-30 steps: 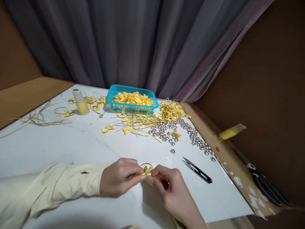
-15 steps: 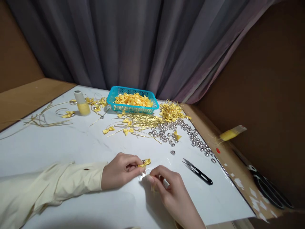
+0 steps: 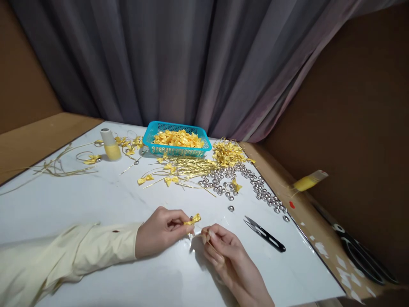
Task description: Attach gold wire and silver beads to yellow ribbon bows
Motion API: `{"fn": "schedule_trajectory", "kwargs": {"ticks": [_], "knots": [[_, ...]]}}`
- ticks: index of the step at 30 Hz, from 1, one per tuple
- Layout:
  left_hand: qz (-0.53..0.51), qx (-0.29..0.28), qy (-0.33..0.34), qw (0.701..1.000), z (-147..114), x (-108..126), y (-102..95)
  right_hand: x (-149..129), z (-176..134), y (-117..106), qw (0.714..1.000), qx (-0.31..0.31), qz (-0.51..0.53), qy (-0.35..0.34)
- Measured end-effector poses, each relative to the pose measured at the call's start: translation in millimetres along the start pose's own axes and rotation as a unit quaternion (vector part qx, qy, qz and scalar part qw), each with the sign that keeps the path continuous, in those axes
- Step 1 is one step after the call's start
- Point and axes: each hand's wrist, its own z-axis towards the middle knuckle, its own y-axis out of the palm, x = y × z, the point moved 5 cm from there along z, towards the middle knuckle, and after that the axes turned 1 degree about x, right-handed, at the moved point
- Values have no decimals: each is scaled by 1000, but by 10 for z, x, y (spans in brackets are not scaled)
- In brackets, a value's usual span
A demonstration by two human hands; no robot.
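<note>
Between thumb and fingers, my left hand pinches a small yellow ribbon bow, with a dark shiny bead at its middle. Just to the right, my right hand is closed in a pinch on a thin cord that runs toward the bow. Both hands hover low over the white tabletop, with fingertips a short gap apart. To the right of them lie black thread snips, blades pointing up and left.
A blue basket of yellow bows stands at the back. Gold cords, a pile of corded bows and silver beads spread beside it. A yellow spool stands left; another spool and large scissors lie right.
My right hand has turned, its fingers now drawing the cord slightly away from the bow. The bow has tilted a little in my left hand. The view has shifted slightly.
</note>
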Motion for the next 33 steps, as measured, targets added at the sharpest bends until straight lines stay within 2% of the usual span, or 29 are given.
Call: {"fn": "schedule_trajectory", "kwargs": {"ticks": [2, 5, 8, 12, 16, 18, 20, 23, 25, 27, 30, 33], "knots": [[1, 1, -6, 1000, 1, -2, -2, -28, -23, -31, 999, 22, -34, -1], [2, 4, -6, 1000, 2, 6, -4, -131, -86, -50, 990, 54, -126, -39], [7, 8, 2, 1000, 2, 16, -5, -214, -123, -39, 983, 55, -163, -67], [12, 4, 2, 1000, 0, 14, 0, -206, -77, -52, 993, 26, -95, -57], [13, 3, 3, 1000, -2, 10, 3, -103, -17, -49, 999, -47, 21, -7], [14, 2, 8, 1000, -2, 9, 5, -60, -24, -33, 996, -80, 39, 23], [13, 5, 8, 1000, -1, 2, 4, -54, -52, -21, 996, -84, -2, 28], [5, 5, -5, 1000, 4, -12, 0, -122, -108, -31, 987, -8, -158, -17], [-9, 1, -19, 1000, 6, -13, 0, -172, -146, -20, 957, 49, -283, -45], [-38, -9, -36, 999, 7, -5, 9, -184, -161, 14, 907, 77, -410, -55], [-103, -24, -71, 992, 8, 0, 32, -132, -132, 65, 806, 80, -582, -64], [-156, -27, -109, 981, 10, -10, 45, -62, -85, 120, 697, 70, -702, -127]]}}
